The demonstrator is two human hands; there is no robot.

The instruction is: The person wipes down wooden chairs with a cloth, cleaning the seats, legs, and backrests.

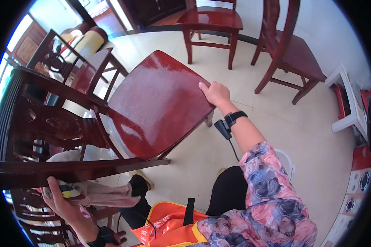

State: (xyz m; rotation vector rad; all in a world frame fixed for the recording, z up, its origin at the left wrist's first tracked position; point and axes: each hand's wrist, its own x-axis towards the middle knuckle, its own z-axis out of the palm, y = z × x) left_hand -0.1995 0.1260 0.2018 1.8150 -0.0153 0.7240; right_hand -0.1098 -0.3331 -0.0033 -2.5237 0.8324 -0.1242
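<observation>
A dark red wooden chair (pixel 156 103) stands in front of me, its backrest to the left and its glossy seat showing pale, hazy streaks. My right hand (pixel 215 94) grips the seat's right edge, thumb on top and fingers curled beneath. At the lower left, my left hand (pixel 58 200) presses a greyish-pink cloth (pixel 107 194) against the chair's back post (pixel 70 169). Part of that cloth shows on the post's other side, and its end hangs loose toward my leg. Some of the left fingers are hidden behind the post.
More red wooden chairs stand at the back (pixel 210 19), at the right (pixel 290 53) and behind at the left (pixel 90 72). A white bucket (pixel 285 162) is partly hidden by my right arm. Along the right wall are a white frame-like stand (pixel 346 99) and boxes (pixel 360 179).
</observation>
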